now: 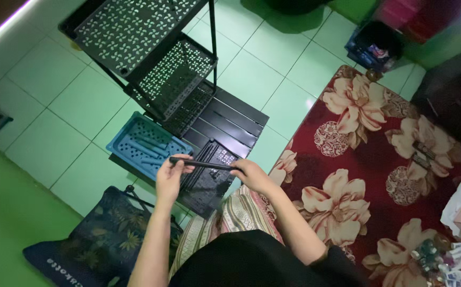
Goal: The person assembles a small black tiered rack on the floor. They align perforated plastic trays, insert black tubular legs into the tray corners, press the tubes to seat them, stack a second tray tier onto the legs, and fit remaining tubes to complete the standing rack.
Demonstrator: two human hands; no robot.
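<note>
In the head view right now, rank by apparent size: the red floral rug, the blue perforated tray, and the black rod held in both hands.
1. Red floral rug, by far the largest, though cut off by the frame edge.
2. Blue perforated tray, partly hidden under black panels.
3. Black rod, thin, held between the left hand and right hand.

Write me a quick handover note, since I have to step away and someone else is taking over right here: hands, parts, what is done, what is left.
Left hand: grips one end of a thin black rod.
Right hand: holds the rod's other end; the rod lies level between both hands.
Parts: black perforated shelf rack stands on the tiled floor with two tiers mounted. A blue perforated tray and black slatted panels lie loose at its foot.
Done: two tiers fitted on the frame.
Left: the rod in hand, the blue tray and the loose panels are not yet attached.
</note>
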